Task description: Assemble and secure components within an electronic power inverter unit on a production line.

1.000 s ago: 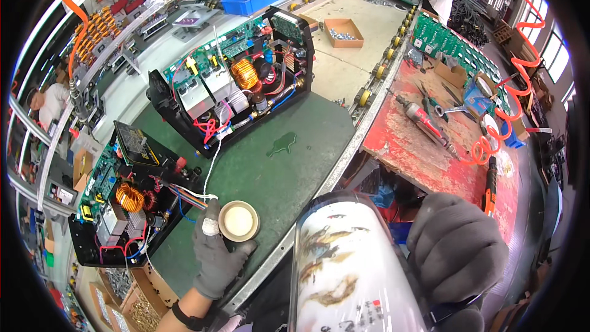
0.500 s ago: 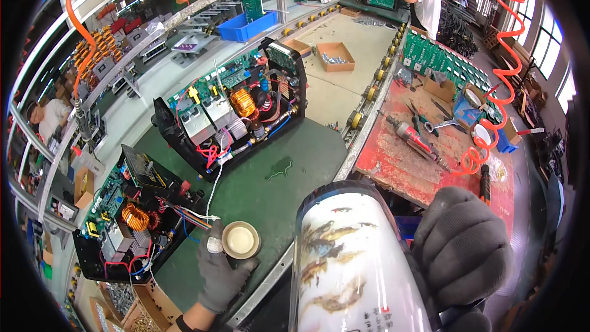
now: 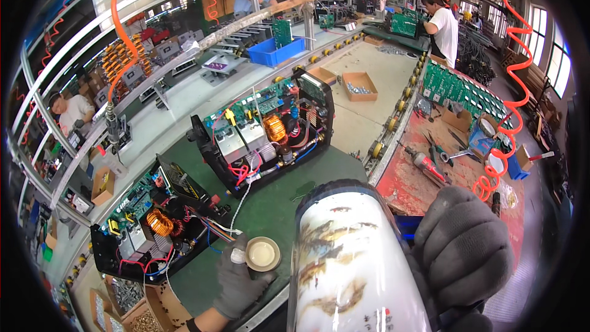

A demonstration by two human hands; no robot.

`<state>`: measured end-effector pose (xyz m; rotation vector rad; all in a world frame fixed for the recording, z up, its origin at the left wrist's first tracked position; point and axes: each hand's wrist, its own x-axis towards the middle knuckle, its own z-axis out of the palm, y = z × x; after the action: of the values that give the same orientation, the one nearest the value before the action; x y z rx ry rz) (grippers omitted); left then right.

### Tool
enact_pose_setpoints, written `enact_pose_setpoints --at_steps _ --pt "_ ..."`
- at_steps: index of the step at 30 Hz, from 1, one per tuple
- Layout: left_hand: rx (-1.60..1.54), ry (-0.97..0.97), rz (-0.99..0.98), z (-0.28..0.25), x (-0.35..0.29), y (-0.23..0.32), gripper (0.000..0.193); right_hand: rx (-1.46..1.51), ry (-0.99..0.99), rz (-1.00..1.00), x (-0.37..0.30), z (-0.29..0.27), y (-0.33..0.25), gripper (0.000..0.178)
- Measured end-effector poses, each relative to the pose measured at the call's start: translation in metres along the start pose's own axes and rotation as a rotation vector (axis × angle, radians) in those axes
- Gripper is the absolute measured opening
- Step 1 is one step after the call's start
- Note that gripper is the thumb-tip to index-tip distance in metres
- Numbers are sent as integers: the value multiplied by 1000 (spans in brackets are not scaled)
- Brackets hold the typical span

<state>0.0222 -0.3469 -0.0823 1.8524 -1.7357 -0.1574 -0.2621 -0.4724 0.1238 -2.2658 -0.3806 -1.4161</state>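
A large white drinking cup point(image 3: 359, 258) with painted shrimp and a clear outer wall looms close at the lower middle, tilted. My right hand point(image 3: 464, 249), in a dark grey glove, is closed at its right side; the grip itself is partly hidden. Lower left, my left hand point(image 3: 241, 286), also gloved in grey, holds a round beige-lined lid point(image 3: 263, 254) between thumb and fingers, its hollow side up. One fingertip has a white covering. Past that hand, white and coloured wires trail from an open black electronics unit point(image 3: 153, 224). A second open unit point(image 3: 264, 129) stands farther back on the green mat point(image 3: 209, 163).
To the right, a worn red table point(image 3: 418, 129) carries a power tool point(image 3: 427, 167), pliers and green circuit boards point(image 3: 461, 93). A roller rail point(image 3: 391, 124) runs beside it. Small boxes of screws point(image 3: 144, 320) sit lower left. Orange coiled hoses hang overhead. Other people work farther off.
The view has shifted, so the bench and units appear farther right and lower. My left hand and the lid appear slightly right and lower too. Both hands keep their holds.
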Motion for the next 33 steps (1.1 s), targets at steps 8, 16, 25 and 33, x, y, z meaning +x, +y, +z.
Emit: enact_pose_setpoints --at_steps 8,16,25,33 --pt "43 22 47 1 -1 -4 107 80 -175 -94 11 -3 2 50" --pt "52 56 71 2 -1 -4 106 -164 261 -181 14 22 2 42" --pt "38 13 30 -1 2 4 105 -69 2 -235 27 5 -5 37" --pt "25 -9 -28 7 2 1 107 -155 220 -234 34 18 -12 38"
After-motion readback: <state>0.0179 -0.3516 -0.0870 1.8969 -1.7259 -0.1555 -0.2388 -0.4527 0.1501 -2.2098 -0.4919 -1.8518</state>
